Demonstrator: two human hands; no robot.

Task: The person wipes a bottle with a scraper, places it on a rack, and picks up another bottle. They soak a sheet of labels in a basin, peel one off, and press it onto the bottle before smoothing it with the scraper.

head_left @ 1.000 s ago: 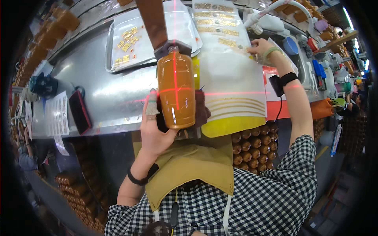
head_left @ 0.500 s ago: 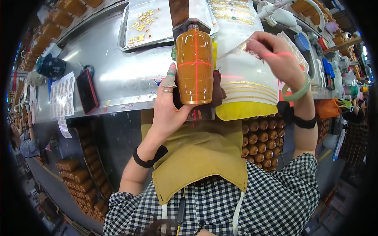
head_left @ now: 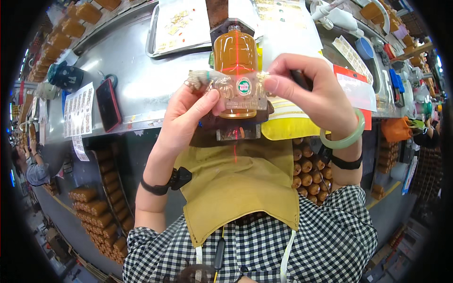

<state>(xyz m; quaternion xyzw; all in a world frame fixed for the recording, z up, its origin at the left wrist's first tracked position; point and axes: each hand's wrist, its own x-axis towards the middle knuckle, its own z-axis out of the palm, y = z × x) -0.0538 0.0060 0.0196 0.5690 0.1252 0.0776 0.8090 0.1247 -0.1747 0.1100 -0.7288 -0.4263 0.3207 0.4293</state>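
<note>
An amber-brown glazed bottle (head_left: 234, 52) lies with its neck pointing away from me, a red laser cross shining on it. Stretched across its lower half is a clear decal (head_left: 238, 99) with gold ornament and a green-and-white round emblem. My left hand (head_left: 186, 113) pinches the decal's left end between thumb and fingers, a whitish fringed cover on one finger. At the other end my right hand (head_left: 314, 89) pinches it with thumb and forefinger. Whether the decal touches the bottle's surface, I cannot tell.
A metal tray (head_left: 150, 37) with small gold decals on white paper stands at the back left. Gold-striped decal sheets (head_left: 288, 111) lie right of the bottle on a yellow sheet (head_left: 292, 129). A phone (head_left: 108, 106) and a printed sheet (head_left: 78, 113) rest on the left.
My right hand has brought the decal down and left, in front of the bottle. My left hand has let go of the bottle's side and taken the decal's left end.
</note>
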